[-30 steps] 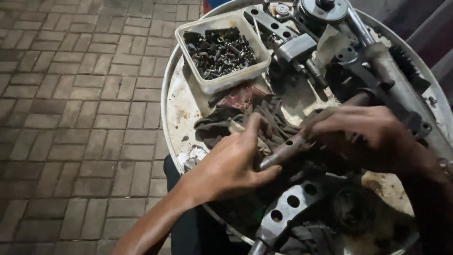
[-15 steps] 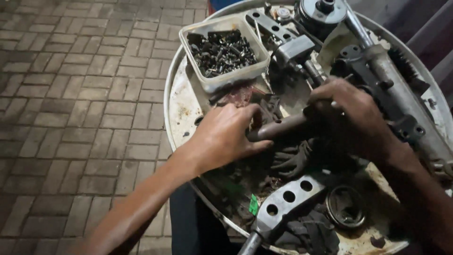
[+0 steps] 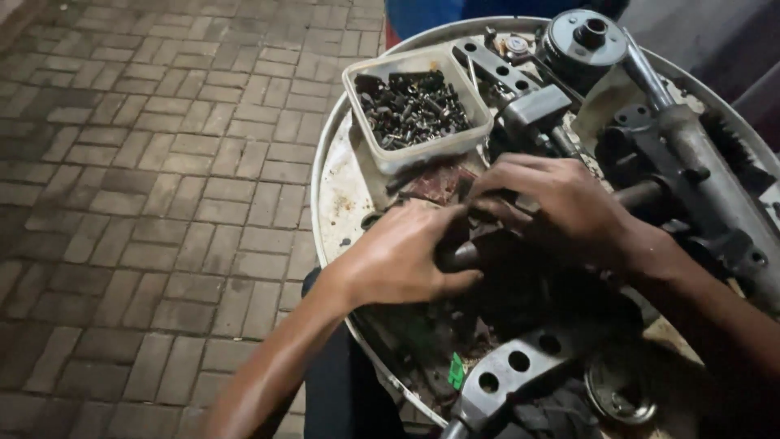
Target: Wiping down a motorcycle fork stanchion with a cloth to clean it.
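Head view: both hands meet over a round, greasy metal tray (image 3: 333,191). The left hand (image 3: 402,256) curls tightly round the end of a dull steel rod (image 3: 459,257) at the tray's middle; the right hand (image 3: 561,207) cups over its other part, fingers bent. At the tray's far edge a square plastic tub (image 3: 418,154) holds dark bolts (image 3: 413,110). A perforated grey bracket (image 3: 520,366) lies at the near edge.
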